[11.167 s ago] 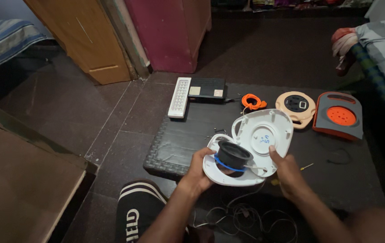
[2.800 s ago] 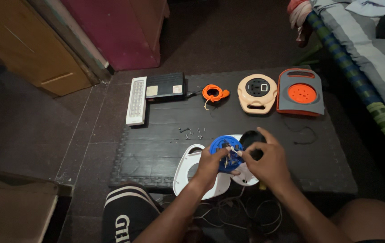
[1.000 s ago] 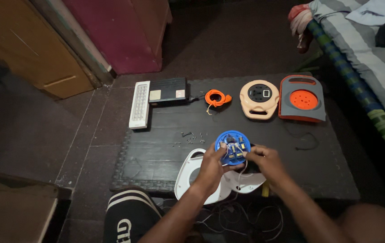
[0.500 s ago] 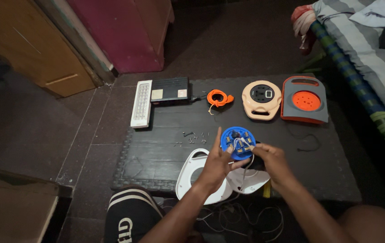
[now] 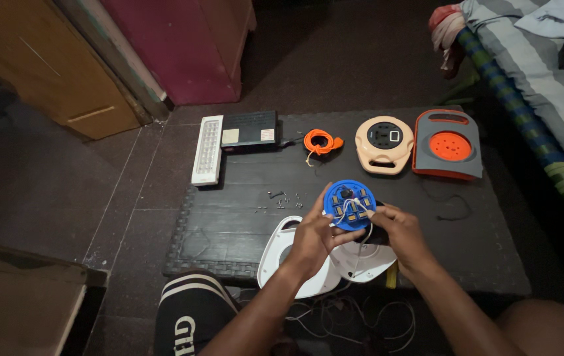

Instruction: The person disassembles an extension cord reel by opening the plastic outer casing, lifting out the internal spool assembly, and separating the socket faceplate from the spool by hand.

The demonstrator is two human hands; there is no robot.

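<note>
A round blue disc (image 5: 350, 205) with small brass contacts and white wires on its face is held up at the centre of the frame, between both hands. It is gripped at its left rim by the left hand (image 5: 313, 237), fingers curled around the edge, and at its lower right rim by the right hand (image 5: 397, 231), which is also closed on it. Just below the hands, 2 white casing halves (image 5: 295, 264) are laid on the dark foam mat (image 5: 229, 224), with thin white cables (image 5: 354, 316) trailing off the mat's near edge toward the bottom of the frame. A scatter of small screws (image 5: 285, 198) is seen on the mat just left of the disc. Along the mat's upper edge are lined up, from left to right, a white rectangular lamp (image 5: 208, 149), a black box (image 5: 250, 129), a coiled orange cord (image 5: 320, 142), a beige round reel (image 5: 383, 143) and a grey housing with an orange disc (image 5: 448, 145). A striped mattress (image 5: 546, 86) is seen at the upper right.
</note>
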